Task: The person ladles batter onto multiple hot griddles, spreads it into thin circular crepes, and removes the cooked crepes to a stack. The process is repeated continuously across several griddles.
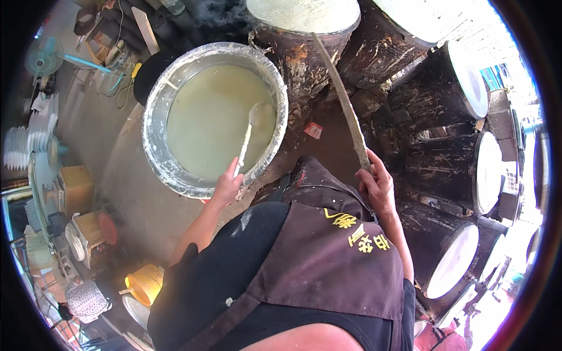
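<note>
My left hand (pixel 227 186) is closed around the pale, crusted handle of a ladle (pixel 246 141). The ladle's round bowl rests in cloudy pale-green liquid (pixel 205 111), which fills much of a large metal tub (pixel 153 146) with white residue on its rim. In my right hand (pixel 379 186) is the lower end of a long, flat wooden stick (pixel 344 99), slanting up and away. Its far tip overlaps the rim of a dark vat (pixel 301 50) filled with something whitish; whether they touch I cannot tell.
More dark, stained vats (pixel 439 161) with pale round tops curve along the right. A small red-and-white packet (pixel 314 130) lies on the floor between tub and vats. At left are a turquoise fan (pixel 45 57), a yellow bucket (pixel 144 283) and a wooden box (pixel 76 188).
</note>
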The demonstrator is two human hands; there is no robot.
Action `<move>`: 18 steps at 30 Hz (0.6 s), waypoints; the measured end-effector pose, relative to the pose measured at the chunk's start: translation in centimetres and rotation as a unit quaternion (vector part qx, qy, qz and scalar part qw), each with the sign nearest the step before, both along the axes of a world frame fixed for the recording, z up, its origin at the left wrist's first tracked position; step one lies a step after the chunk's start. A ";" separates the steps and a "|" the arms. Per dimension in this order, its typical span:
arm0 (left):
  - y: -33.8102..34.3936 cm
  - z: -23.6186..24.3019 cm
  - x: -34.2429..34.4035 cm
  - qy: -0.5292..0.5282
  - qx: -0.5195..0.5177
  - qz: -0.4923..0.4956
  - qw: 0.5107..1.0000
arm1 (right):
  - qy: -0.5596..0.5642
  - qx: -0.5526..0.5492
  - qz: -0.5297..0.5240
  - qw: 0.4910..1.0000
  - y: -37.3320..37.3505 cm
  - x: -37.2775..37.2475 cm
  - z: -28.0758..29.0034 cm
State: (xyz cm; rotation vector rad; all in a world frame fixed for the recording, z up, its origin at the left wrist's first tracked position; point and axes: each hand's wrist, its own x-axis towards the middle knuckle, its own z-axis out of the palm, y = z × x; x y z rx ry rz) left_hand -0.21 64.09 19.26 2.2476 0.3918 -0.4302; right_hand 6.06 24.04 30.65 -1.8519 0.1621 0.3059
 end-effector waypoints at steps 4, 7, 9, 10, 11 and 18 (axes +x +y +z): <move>2.5 -2.8 -3.7 -0.038 -0.021 -0.034 0.999 | 0.040 -0.029 -0.012 0.999 -0.8 -0.8 -1.4; 4.6 -0.5 -2.0 -0.101 -0.002 -0.126 0.987 | 0.021 -0.056 0.013 0.998 -1.2 -1.9 -2.5; 5.5 2.5 1.6 -0.067 0.046 -0.127 0.989 | 0.024 -0.065 0.035 0.997 -0.3 -1.8 -2.7; 5.5 3.0 3.2 -0.088 0.097 -0.125 0.984 | 0.007 -0.081 0.062 0.995 0.2 -1.3 -2.6; 6.0 1.8 4.3 -0.064 0.122 -0.137 0.981 | -0.013 -0.093 0.087 0.992 0.7 -1.0 -2.7; 0.6 -1.1 2.1 0.168 -0.362 0.133 0.907 | -0.026 -0.147 0.157 0.976 0.4 -1.6 -2.9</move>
